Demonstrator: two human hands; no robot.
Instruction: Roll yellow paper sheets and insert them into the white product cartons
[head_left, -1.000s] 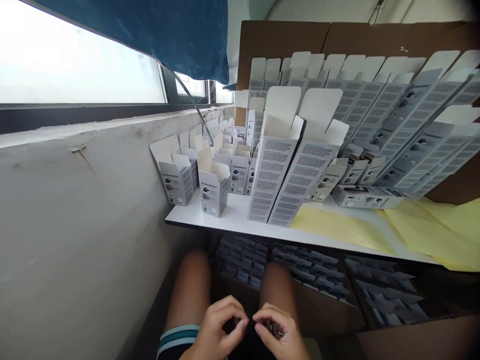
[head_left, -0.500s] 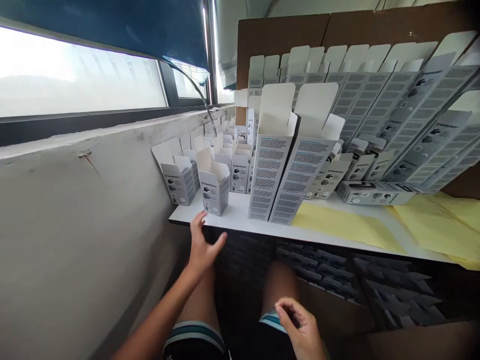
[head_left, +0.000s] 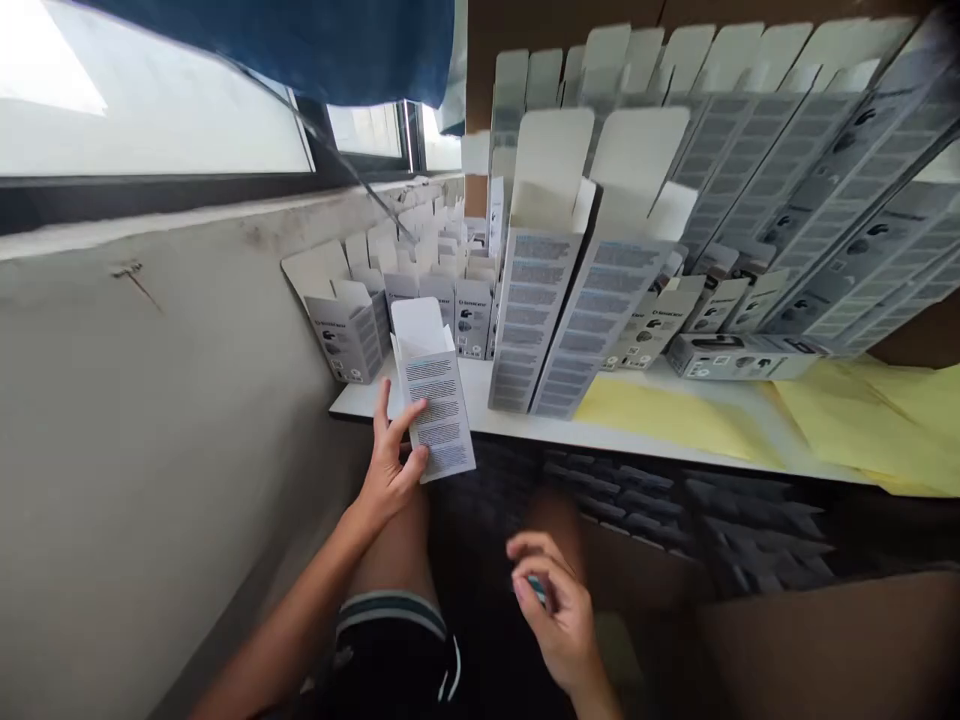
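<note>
My left hand (head_left: 390, 465) grips a small grey and white carton (head_left: 440, 415) by its left side, thumb and a finger against the printed face. This carton is tilted at the table's front edge, its top flap standing up and open. Over my lap, away from the cartons, is my right hand (head_left: 559, 610), with loosely curled fingers apart and nothing in them. Just left of the held carton another open carton (head_left: 341, 335) stands on the white table (head_left: 360, 400). Two tall open cartons (head_left: 536, 310) stand to its right.
Several small open cartons (head_left: 439, 290) are crowded along the wall (head_left: 187, 380) on the left. Rows of tall cartons (head_left: 727, 190) stand behind. One carton (head_left: 742, 357) lies flat near yellow sheets (head_left: 667, 420). Below the table are more packed cartons (head_left: 622, 505) in the dark.
My left hand has taken hold of the small carton, turned it to its text side and drawn it toward me. My right hand has shifted slightly left and its fingers have opened out.
</note>
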